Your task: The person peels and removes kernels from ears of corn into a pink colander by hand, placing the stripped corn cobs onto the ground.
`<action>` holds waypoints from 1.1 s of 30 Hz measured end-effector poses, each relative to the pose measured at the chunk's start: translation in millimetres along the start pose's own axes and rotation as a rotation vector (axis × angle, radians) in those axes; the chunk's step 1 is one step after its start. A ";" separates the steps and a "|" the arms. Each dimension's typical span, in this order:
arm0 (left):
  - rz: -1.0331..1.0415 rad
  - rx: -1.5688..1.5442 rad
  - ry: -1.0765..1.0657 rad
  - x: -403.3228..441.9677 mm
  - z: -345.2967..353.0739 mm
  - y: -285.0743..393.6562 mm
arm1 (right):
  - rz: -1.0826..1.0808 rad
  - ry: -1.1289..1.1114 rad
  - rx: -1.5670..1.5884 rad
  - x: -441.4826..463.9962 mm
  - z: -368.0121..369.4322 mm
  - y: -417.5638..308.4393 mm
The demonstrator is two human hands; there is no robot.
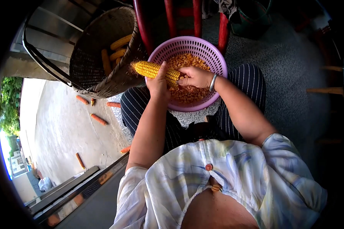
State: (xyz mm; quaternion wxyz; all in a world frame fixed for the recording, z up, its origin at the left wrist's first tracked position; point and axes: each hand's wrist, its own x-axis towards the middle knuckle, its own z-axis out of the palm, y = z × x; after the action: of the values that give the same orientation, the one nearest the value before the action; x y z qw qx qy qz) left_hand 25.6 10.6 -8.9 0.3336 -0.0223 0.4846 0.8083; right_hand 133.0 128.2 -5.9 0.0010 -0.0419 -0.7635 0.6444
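Note:
A yellow corn cob (pixel 147 69), most of its kernels still on, lies slantwise over the left part of a pink plastic colander (pixel 220 61). My left hand (pixel 158 84) is wrapped round the middle of the cob, thumb on top. At the cob's right end, my right hand (pixel 198 77) closes its thumb and fingers on the kernels; a silver bangle (pixel 213 82) circles that wrist. Loose corn kernels (pixel 187 60) cover the colander's bottom beneath both hands. The fingertips of my right hand are partly hidden.
A woven basket (pixel 99 86) with several whole corn cobs (pixel 120 42) stands at upper left. Bare reddish cobs (pixel 99 119) are scattered on the pale ground. Behind the colander are red chair legs (pixel 170 19); a dark green bucket (pixel 252 23) stands at upper right.

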 end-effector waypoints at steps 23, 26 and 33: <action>0.110 0.018 0.021 -4.9 5.9 0.0 | -0.137 0.311 -0.419 0.1 14.7 9.9; 0.079 -0.057 -0.016 -9.7 6.9 4.1 | -0.052 0.258 -0.413 1.4 16.5 -6.9; -0.005 -0.087 0.005 -11.1 7.9 10.8 | -0.066 0.108 -0.107 -1.4 2.9 -4.8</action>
State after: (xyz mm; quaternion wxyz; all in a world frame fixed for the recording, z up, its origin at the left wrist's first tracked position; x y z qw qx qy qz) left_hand 30.4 7.8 7.6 0.3332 -0.0399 0.4498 0.8277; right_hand 133.9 124.5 -1.6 0.0612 -0.0513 -0.7966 0.5992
